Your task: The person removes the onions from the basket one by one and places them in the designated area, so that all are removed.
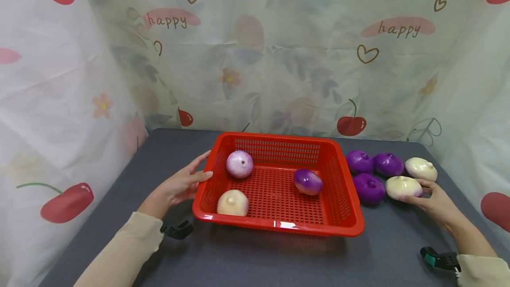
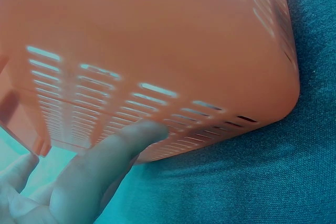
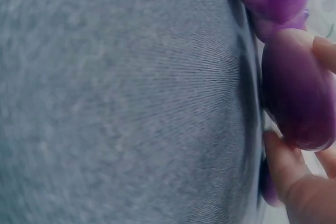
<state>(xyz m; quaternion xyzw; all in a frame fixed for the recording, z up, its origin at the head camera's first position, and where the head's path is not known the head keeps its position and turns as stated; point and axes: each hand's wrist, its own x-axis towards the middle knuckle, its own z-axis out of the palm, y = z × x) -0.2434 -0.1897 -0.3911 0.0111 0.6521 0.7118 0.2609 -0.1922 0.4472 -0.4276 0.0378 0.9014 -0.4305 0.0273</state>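
A red plastic basket [image 1: 275,227] with slotted walls stands mid-table. My left hand [image 1: 179,188] holds its left side, thumb at the rim and fingers against the outer wall; the left wrist view shows an extended finger [image 2: 100,169] along the slots. At the right, my right hand [image 1: 438,203] grips a white onion [image 1: 402,188] with a purple underside, thumb and fingers on either side. In the right wrist view this onion [image 3: 296,90] shows its purple face. Inside the basket lie a pale purple onion [image 1: 239,164], a cream onion [image 1: 233,203] and a purple-and-white onion [image 1: 308,182].
Right of the basket, close to the held onion, sit three purple onions [image 1: 368,188] and another white onion [image 1: 421,169]. The dark grey table [image 1: 255,265] ends at a printed curtain [image 1: 275,79] behind, with more curtain on both sides.
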